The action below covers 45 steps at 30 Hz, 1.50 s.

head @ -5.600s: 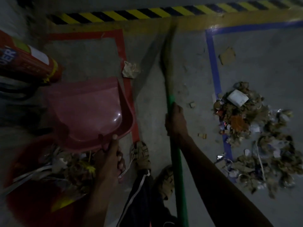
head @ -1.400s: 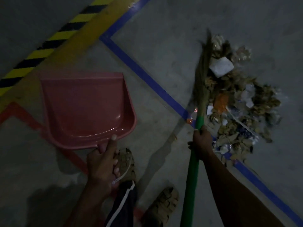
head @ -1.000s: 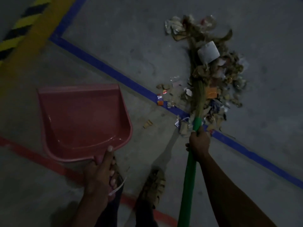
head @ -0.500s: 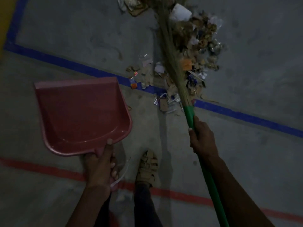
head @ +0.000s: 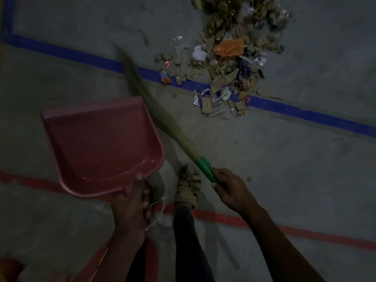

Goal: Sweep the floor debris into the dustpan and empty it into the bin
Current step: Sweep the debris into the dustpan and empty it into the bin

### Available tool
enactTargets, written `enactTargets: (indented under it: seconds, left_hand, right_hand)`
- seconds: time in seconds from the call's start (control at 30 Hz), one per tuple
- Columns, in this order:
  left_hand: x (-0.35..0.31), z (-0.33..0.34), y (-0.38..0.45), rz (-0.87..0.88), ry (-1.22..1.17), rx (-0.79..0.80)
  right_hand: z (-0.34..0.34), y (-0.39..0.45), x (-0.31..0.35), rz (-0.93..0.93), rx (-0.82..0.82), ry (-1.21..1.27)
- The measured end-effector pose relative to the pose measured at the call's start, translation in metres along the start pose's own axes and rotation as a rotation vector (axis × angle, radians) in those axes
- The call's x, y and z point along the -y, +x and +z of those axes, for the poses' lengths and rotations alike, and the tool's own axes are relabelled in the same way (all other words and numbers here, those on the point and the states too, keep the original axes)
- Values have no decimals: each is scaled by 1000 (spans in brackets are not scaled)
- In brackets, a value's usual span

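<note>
My left hand (head: 132, 206) grips the short handle of a pink dustpan (head: 101, 143), held above the floor with its empty scoop facing up. My right hand (head: 230, 190) grips the green handle of a grass broom (head: 162, 119). The broom's bristles slant up and left past the dustpan's right edge, blurred at the tip. A pile of debris (head: 230, 58), torn cardboard, paper scraps and an orange wrapper, lies on the floor ahead at the upper right, across a blue line. The bristles are left of the pile and apart from it.
A blue floor line (head: 305, 115) crosses diagonally under the pile. A red floor line (head: 305, 233) runs under my feet. My sandalled foot (head: 188, 186) stands between my hands. A red shape (head: 8, 267) shows at the bottom left corner. Bare concrete lies to the right.
The broom has swung left, off the debris pile, and its bristles now lie beside the dustpan's right edge. Some scraps trail onto the blue line. The view has moved closer to the pile.
</note>
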<state>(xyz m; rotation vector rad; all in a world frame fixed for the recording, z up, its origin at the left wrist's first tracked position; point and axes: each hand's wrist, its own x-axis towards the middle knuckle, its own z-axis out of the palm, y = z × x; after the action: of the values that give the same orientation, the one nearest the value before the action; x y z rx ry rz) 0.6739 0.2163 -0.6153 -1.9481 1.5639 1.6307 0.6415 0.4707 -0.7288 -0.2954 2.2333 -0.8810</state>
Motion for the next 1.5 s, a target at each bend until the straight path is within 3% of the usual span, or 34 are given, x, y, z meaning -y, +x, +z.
enactTargets:
  seconds: [0.1, 0.17, 0.43, 0.7, 1.1, 1.27, 1.5]
  left_hand:
    - [0, -5, -3, -22, -8, -20]
    - [-1, -6, -3, -20, -14, -19]
    - [-2, -4, 7, 11, -14, -8]
    - [-12, -2, 14, 16, -29, 35]
    - [-118, -9, 56, -27, -106, 129]
    - [-201, -4, 75, 23, -140, 271]
    - [-301, 23, 131, 152, -76, 271]
  right_hand:
    - [7, 5, -12, 65, 133, -160]
    - [1, 12, -18, 171, 136, -207]
    - [-54, 73, -21, 326, -202, -290]
    - [-58, 83, 13, 132, -491, -287]
    - [-55, 137, 106, 135, -345, -150]
    - [-90, 218, 181, 104, -330, 10]
    - [-124, 351, 258, 124, -293, 135]
